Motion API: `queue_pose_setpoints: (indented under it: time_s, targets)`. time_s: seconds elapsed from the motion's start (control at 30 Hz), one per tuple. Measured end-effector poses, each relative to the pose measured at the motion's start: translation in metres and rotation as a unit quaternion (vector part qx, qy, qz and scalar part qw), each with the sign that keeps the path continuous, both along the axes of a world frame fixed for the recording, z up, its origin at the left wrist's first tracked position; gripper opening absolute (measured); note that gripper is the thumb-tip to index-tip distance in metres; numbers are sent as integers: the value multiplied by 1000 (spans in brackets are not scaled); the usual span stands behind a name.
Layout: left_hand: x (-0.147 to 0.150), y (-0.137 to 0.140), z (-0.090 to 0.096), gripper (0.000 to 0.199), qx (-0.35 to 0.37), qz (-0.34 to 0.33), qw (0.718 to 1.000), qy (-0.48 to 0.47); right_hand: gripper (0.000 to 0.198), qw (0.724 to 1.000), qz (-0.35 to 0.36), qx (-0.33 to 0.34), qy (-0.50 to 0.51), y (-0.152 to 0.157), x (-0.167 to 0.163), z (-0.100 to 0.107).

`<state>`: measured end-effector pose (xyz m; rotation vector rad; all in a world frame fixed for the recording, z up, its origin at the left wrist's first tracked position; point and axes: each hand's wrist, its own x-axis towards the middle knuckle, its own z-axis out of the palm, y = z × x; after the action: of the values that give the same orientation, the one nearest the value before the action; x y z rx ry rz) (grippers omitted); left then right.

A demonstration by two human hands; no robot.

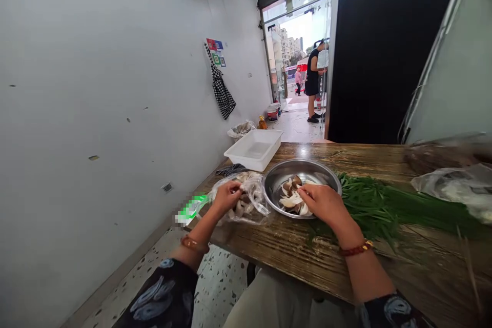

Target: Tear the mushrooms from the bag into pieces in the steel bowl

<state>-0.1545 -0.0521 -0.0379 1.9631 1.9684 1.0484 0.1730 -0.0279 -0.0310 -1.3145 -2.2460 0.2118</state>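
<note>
A clear plastic bag (255, 192) of pale oyster mushrooms (242, 208) lies on the wooden table, its mouth bunched open. My left hand (226, 198) is at the bag's left side with thumb and fingers pinched together; what is between them is too small to tell. To the right of the bag stands a steel bowl (273, 177) holding torn mushroom strips (292, 200), white with some brown caps. Over the bowl's right side, my right hand (322, 205) has its fingers closed on a pale mushroom piece, just above the others.
Long green leafy stalks (369, 205) spread right of the bowl. Behind are a white plastic tub (253, 146) and a lined bin (241, 129). Another plastic bag (453, 184) lies at far right. A person (313, 79) stands in the doorway. The wall is close on the left.
</note>
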Motion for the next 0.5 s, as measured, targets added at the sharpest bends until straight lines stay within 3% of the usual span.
queue_pose_setpoints:
  time_s: [0.2,0.4,0.5]
  targets:
    - [15,-7,12,19,-58,11,979,-194,36,995,-17,35,91,5,6,-9]
    - [11,-1,20,26,-67,-32,968,-239,36,979,-13,53,199,3,2,-11]
    - [5,0,21,21,-74,-50,975,-205,35,970,-10,54,237,5,1,-16]
